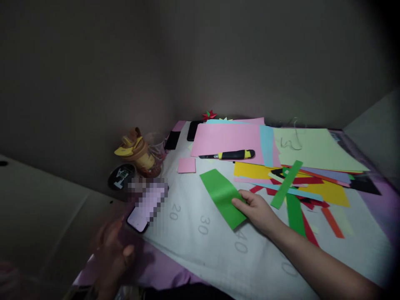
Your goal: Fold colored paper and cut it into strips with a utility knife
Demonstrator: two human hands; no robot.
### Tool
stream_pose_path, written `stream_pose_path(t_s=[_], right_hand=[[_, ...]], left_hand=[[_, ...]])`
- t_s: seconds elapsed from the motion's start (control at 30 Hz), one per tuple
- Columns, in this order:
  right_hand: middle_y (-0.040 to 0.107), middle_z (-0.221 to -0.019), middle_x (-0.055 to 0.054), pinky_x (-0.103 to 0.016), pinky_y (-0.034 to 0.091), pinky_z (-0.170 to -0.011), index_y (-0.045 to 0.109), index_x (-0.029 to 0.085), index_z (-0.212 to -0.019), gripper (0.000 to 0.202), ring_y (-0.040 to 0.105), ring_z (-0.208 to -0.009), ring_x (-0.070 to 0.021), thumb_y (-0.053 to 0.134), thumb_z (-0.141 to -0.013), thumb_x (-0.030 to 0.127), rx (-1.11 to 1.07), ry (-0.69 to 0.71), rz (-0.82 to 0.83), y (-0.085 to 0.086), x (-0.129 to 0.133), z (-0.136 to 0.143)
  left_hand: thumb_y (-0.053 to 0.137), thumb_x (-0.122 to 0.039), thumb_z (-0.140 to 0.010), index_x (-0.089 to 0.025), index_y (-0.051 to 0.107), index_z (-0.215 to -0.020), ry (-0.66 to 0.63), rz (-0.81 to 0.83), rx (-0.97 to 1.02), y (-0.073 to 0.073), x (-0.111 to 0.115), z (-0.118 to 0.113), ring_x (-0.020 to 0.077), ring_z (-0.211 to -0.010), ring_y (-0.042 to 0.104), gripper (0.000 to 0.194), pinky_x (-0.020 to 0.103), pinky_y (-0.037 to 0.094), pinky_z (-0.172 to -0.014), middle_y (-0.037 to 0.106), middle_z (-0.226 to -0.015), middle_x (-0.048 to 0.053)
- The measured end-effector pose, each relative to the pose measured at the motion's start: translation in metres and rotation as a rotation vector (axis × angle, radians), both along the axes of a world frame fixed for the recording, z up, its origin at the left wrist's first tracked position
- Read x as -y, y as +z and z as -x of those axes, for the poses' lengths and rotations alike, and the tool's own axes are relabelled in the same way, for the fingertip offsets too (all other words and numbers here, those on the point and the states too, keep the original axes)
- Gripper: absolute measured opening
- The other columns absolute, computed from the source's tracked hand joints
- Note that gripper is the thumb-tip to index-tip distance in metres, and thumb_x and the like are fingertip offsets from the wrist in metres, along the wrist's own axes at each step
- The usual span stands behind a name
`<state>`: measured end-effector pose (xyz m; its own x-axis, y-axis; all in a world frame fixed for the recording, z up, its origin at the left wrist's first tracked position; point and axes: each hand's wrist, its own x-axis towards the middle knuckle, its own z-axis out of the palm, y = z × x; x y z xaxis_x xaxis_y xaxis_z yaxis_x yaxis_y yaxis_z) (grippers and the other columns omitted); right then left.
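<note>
My right hand rests on the near end of a green paper piece lying on a white cutting mat printed with numbers; the fingers pinch its edge. My left hand hovers blurred at the lower left, fingers apart, just below a phone with a lit screen. It holds nothing that I can see. A black and yellow utility knife lies on a pink sheet beyond the green piece.
Coloured sheets and strips are piled at the right: yellow, light green, blue, red. A small pink square lies near a yellow-capped bottle. Dark phones and a red paper star sit at the back by the wall.
</note>
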<state>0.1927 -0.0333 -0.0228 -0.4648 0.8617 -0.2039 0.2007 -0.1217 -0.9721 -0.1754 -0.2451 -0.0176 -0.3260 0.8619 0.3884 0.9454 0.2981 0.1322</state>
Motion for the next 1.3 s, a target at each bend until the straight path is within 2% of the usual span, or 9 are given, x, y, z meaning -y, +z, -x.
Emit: stream_pose_path(t_s=[0.13, 0.43, 0.57, 0.77, 0.9, 0.97, 1.03, 1.17, 1.3], right_hand=[[0.06, -0.069, -0.001, -0.03, 0.043, -0.059, 0.058, 0.02, -0.075, 0.028, 0.054, -0.064, -0.0179, 0.062, -0.076, 0.048, -0.039, -0.026, 0.041, -0.002, 0.001, 0.0], [0.063, -0.072, -0.002, -0.032, 0.046, -0.062, 0.057, 0.02, -0.075, 0.03, 0.058, -0.068, -0.0198, 0.063, -0.074, 0.049, -0.05, -0.039, 0.063, -0.004, 0.001, -0.001], [0.062, -0.07, -0.001, -0.031, 0.046, -0.062, 0.056, 0.02, -0.075, 0.028, 0.058, -0.068, -0.0192, 0.062, -0.076, 0.048, -0.065, -0.034, 0.068, -0.004, 0.001, -0.002], [0.063, -0.072, -0.001, -0.029, 0.044, -0.058, 0.058, 0.02, -0.075, 0.03, 0.057, -0.064, -0.0176, 0.064, -0.075, 0.049, -0.083, -0.041, 0.076, -0.002, 0.001, -0.001], [0.064, -0.072, -0.001, -0.028, 0.045, -0.057, 0.06, 0.019, -0.074, 0.032, 0.057, -0.064, -0.0177, 0.063, -0.076, 0.051, -0.068, -0.044, 0.056, -0.003, 0.001, -0.002], [0.065, -0.073, -0.002, -0.028, 0.045, -0.057, 0.061, 0.019, -0.073, 0.032, 0.057, -0.064, -0.0175, 0.064, -0.077, 0.05, -0.075, -0.047, 0.056, -0.005, 0.002, -0.002], [0.065, -0.073, -0.002, -0.028, 0.046, -0.057, 0.062, 0.019, -0.074, 0.031, 0.058, -0.064, -0.0175, 0.064, -0.077, 0.05, -0.099, -0.069, 0.065, -0.007, 0.002, -0.002], [0.068, -0.077, -0.003, -0.029, 0.049, -0.062, 0.066, 0.02, -0.084, 0.029, 0.061, -0.07, -0.0192, 0.069, -0.074, 0.048, -0.255, -0.185, 0.117, -0.009, 0.002, -0.002], [0.071, -0.088, -0.006, -0.032, 0.051, -0.067, 0.069, 0.02, -0.095, 0.035, 0.064, -0.076, -0.0223, 0.072, -0.072, 0.046, -0.331, -0.206, 0.141, -0.014, 0.0, -0.004]], left_hand=[[0.026, -0.061, -0.081, -0.012, 0.049, -0.125, 0.03, 0.195, -0.145, -0.01, 0.007, 0.003, 0.0394, -0.127, 0.034, 0.07, 0.058, 0.024, -0.101, 0.054, -0.125, 0.02], [0.018, -0.055, -0.084, 0.0, 0.053, -0.12, 0.08, 0.174, -0.256, -0.007, -0.001, -0.004, 0.0382, -0.117, 0.043, 0.074, 0.054, 0.029, -0.098, 0.057, -0.118, 0.023], [0.026, -0.053, -0.082, -0.002, 0.052, -0.12, 0.051, 0.214, -0.233, -0.005, -0.003, -0.006, 0.0387, -0.116, 0.045, 0.069, 0.054, 0.031, -0.096, 0.059, -0.116, 0.023], [0.031, -0.048, -0.083, -0.015, 0.048, -0.121, 0.073, 0.033, -0.22, -0.008, 0.001, -0.002, 0.0385, -0.11, 0.051, 0.053, 0.057, 0.038, -0.093, 0.06, -0.11, 0.016], [0.04, -0.049, -0.084, -0.017, 0.055, -0.111, -0.13, -0.133, -0.132, 0.002, -0.004, -0.016, 0.0349, -0.104, 0.056, 0.045, 0.053, 0.042, -0.091, 0.062, -0.105, 0.015], [0.051, -0.041, -0.083, -0.02, 0.059, -0.106, -0.267, -0.168, 0.074, 0.015, -0.018, -0.04, 0.0294, -0.101, 0.058, 0.033, 0.046, 0.044, -0.091, 0.064, -0.103, 0.012], [0.052, -0.033, -0.086, -0.021, 0.062, -0.105, -0.287, -0.092, 0.456, 0.028, -0.041, -0.074, 0.0255, -0.103, 0.059, 0.025, 0.042, 0.045, -0.091, 0.065, -0.105, 0.011], [0.059, -0.04, -0.084, -0.019, 0.054, -0.126, -0.359, 0.253, 1.508, 0.042, -0.105, -0.151, 0.0266, -0.119, 0.052, 0.048, 0.042, 0.041, -0.097, 0.057, -0.129, 0.016], [0.072, -0.039, -0.072, -0.012, 0.06, -0.119, -0.556, 0.308, 2.138, 0.038, -0.175, -0.203, 0.0318, -0.119, 0.052, 0.055, 0.044, 0.034, -0.103, 0.057, -0.128, 0.019]])
